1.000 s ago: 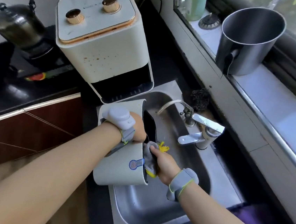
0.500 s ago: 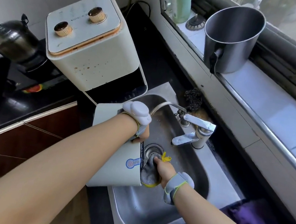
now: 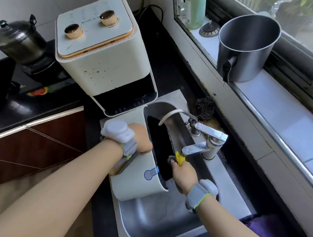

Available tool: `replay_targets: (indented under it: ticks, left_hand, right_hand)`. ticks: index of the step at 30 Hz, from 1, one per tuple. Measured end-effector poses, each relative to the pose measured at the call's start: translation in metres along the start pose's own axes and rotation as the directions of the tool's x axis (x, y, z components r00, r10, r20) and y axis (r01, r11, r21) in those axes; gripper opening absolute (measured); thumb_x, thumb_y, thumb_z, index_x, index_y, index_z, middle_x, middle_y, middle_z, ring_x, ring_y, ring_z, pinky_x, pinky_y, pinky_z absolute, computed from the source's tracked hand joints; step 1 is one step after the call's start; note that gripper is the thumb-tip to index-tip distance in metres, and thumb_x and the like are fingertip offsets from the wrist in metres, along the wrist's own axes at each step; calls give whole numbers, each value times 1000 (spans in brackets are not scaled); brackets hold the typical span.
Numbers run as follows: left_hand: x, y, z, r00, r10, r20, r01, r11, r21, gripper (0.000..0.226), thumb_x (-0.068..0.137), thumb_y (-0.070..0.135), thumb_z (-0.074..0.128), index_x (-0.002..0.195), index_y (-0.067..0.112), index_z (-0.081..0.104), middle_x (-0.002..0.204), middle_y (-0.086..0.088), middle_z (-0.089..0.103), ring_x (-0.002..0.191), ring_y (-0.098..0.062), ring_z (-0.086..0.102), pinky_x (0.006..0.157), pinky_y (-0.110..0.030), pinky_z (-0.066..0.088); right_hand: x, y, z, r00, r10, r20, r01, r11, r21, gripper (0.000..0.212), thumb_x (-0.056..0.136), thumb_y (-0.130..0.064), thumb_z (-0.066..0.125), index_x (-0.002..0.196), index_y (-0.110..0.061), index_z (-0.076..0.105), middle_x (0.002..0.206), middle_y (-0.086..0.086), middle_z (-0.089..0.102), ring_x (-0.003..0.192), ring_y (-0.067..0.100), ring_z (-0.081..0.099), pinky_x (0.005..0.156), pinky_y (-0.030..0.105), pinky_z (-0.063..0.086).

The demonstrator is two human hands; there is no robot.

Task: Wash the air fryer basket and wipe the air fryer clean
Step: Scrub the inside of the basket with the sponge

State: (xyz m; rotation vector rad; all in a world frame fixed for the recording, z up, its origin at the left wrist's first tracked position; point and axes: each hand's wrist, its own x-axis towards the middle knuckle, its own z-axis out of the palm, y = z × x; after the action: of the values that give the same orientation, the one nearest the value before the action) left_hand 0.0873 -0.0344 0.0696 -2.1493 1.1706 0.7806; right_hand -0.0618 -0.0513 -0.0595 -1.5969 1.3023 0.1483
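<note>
the air fryer basket is tipped on its side over the sink, its dark open mouth turned toward the right hand, most likely so the inside can be reached and any water will run into the basin rather than onto the counter. the left hand sits on the cream outer wall, fingers curled over the upper edge and clamped on it; that grip seems meant to brace the basket against the rubbing from the other side. the right hand's fingers are closed around a grey and yellow cloth, bunched at the fingertips and pressed to the rim of the dark cavity, just beyond the knuckles. whether the cloth is wet i cannot tell. the tap stands just past the right fingertips, its spout arching above the basket mouth, close enough to rinse without shifting the grip; no stream of water is visible. a ball of steel wool rests further behind the tap, beyond the fingers' present reach. the air fryer body stands on the counter just behind the left fingers, its slot empty and brown spots on its front, so by my judgement the wiping step is not yet done. a steel pot and a green bottle sit on the sill, well apart from both hands.
</note>
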Motion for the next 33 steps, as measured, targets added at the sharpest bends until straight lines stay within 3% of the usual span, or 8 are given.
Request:
replay_targets:
  ticks: [4,8,10,15,20,24,30,33]
  left_hand:
    - [-22,-7,47,995,-16,-94,-19,933,-359,36,83,21,55,54,15,36,56,2,39,50,-12,33,43,-20,25]
    - [-23,2,98,979,-175,-101,50,696,-717,35,76,27,62,51,13,42,52,1,42,54,-19,39,44,-26,28]
    - [-23,10,123,973,-218,-70,76,594,-801,37,76,27,61,53,12,37,53,-1,37,54,-20,35,44,-27,24]
    - [-25,38,171,949,-313,-36,107,427,-898,42,81,25,58,48,12,35,49,-3,35,58,-25,39,52,-27,28]
    - [-28,62,191,928,-371,-26,94,302,-948,31,83,30,56,60,9,51,61,-6,51,69,-33,54,55,-26,34]
    - [-22,79,198,904,-427,-29,103,283,-953,29,85,28,52,61,14,48,63,-5,50,69,-29,45,57,-28,31]
    - [-15,96,212,912,-388,135,75,-168,-983,24,87,24,54,81,3,64,70,-13,70,69,-30,67,61,-32,54]
    - [-12,96,227,915,-371,161,80,-223,-972,16,89,23,58,81,10,62,63,3,66,59,-13,64,49,-11,43]
  right_hand:
    - [-11,9,-21,990,-116,-85,93,966,-242,38,96,-39,40,105,-9,62,109,13,67,104,33,60,75,31,42]
    - [-25,17,-22,967,-233,-100,165,878,-450,36,95,-44,40,83,-14,57,93,8,68,92,31,63,63,30,35]
    - [-31,14,-19,938,-318,-136,192,807,-558,35,95,-46,39,94,-18,61,96,6,69,92,30,63,64,31,38]
    - [-30,0,-14,916,-395,-70,256,711,-655,36,98,-44,36,122,-29,58,108,2,68,100,26,63,76,32,46]
    - [-22,-13,-4,944,-323,-66,205,733,-648,40,99,-46,33,121,-26,60,109,4,68,103,27,63,79,30,46]
    - [-12,-14,4,952,-301,-59,190,729,-658,40,98,-45,35,117,-22,62,108,6,69,102,30,63,79,30,46]
    - [6,-7,14,968,-251,-11,200,795,-573,50,96,-53,33,100,-15,64,91,9,70,83,32,66,73,33,52]
    - [24,-5,22,972,-235,15,210,834,-510,49,97,-49,36,96,-8,63,93,14,70,89,36,63,68,28,40]
